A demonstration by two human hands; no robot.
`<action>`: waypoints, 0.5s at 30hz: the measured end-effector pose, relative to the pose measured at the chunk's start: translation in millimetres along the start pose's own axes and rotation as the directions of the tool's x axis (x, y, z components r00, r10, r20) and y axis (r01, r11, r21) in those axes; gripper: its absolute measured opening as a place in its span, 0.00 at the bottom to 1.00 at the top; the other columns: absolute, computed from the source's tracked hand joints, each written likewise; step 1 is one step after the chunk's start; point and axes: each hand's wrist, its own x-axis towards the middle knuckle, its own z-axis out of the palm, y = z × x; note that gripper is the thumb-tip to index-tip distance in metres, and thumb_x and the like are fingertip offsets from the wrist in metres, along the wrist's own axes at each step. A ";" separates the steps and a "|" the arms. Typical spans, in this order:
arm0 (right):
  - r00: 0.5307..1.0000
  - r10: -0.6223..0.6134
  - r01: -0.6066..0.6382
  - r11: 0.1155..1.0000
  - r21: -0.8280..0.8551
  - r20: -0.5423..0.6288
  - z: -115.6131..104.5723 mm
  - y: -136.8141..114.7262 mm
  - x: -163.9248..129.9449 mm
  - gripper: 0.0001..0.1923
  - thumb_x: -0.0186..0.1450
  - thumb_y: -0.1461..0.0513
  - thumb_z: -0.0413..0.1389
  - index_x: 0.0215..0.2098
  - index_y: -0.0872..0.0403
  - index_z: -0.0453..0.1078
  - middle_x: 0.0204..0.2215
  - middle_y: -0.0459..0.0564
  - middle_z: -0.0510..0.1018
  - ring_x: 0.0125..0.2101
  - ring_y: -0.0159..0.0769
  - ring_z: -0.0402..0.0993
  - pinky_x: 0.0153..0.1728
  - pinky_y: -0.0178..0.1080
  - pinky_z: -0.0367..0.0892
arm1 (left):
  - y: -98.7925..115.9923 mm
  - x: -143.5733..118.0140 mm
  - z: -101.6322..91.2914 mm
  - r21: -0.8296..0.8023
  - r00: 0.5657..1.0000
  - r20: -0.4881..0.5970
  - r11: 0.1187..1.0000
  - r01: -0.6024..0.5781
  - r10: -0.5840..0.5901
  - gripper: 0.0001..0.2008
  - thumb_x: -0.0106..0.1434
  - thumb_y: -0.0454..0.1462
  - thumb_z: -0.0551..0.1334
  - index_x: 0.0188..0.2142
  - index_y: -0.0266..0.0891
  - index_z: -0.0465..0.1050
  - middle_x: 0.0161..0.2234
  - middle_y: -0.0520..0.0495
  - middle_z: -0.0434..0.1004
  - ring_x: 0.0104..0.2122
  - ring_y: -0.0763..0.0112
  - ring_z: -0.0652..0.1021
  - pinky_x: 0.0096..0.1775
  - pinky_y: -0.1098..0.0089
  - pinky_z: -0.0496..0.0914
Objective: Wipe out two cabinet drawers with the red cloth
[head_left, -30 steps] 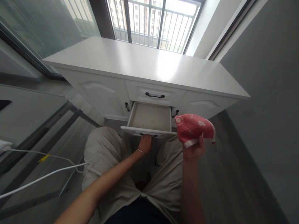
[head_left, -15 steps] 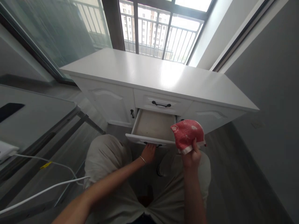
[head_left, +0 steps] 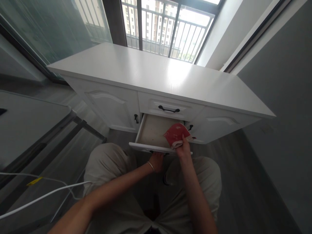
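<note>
A white cabinet (head_left: 156, 74) stands under a window. Its lower middle drawer (head_left: 151, 131) is pulled out and its pale inside is bare. My left hand (head_left: 156, 161) grips the dark handle on the drawer front, with a thin bracelet on the wrist. My right hand (head_left: 183, 149) holds a folded red cloth (head_left: 175, 134) with pale spots over the right side of the drawer's inside. The upper drawer (head_left: 168, 109) above it is closed.
Closed cabinet doors flank the drawers. A glass sliding door (head_left: 48, 29) and metal frame bars lie to the left, with white cables (head_left: 44, 195) across the floor. A grey wall (head_left: 280, 97) rises on the right. My knees in light trousers are just under the drawer.
My right hand has carried the red cloth down and to the left, from beside the drawer to over its inside. My left hand has stayed on the handle.
</note>
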 end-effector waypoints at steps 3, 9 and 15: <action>0.993 0.069 -0.068 0.998 0.016 -0.092 23.5 26.4 32.6 0.05 0.67 0.62 0.61 0.41 0.51 0.75 0.32 0.45 0.85 0.31 0.34 0.83 0.36 0.41 0.80 | 0.1 4.5 1.7 -0.021 1.000 -0.021 1.000 -0.007 0.006 0.42 0.54 0.49 0.70 0.64 0.33 0.63 0.61 0.23 0.69 0.62 0.34 0.69 0.62 0.42 0.60; 0.982 0.142 -0.153 0.985 -0.077 -0.128 70.4 95.4 104.8 0.06 0.66 0.66 0.55 0.32 0.51 0.70 0.23 0.43 0.81 0.23 0.32 0.77 0.30 0.36 0.76 | 0.5 10.5 7.6 -0.067 1.000 0.015 0.997 0.024 -0.023 0.41 0.54 0.51 0.69 0.63 0.36 0.64 0.60 0.24 0.70 0.59 0.33 0.72 0.59 0.41 0.64; 0.986 0.158 -0.166 0.933 -0.319 -0.053 107.6 163.1 164.1 0.14 0.66 0.64 0.55 0.22 0.50 0.60 0.15 0.40 0.70 0.17 0.32 0.68 0.27 0.36 0.70 | 3.5 11.3 8.3 -0.090 1.000 -0.013 0.996 -0.001 0.000 0.38 0.58 0.52 0.66 0.62 0.32 0.67 0.58 0.24 0.73 0.58 0.34 0.73 0.59 0.42 0.65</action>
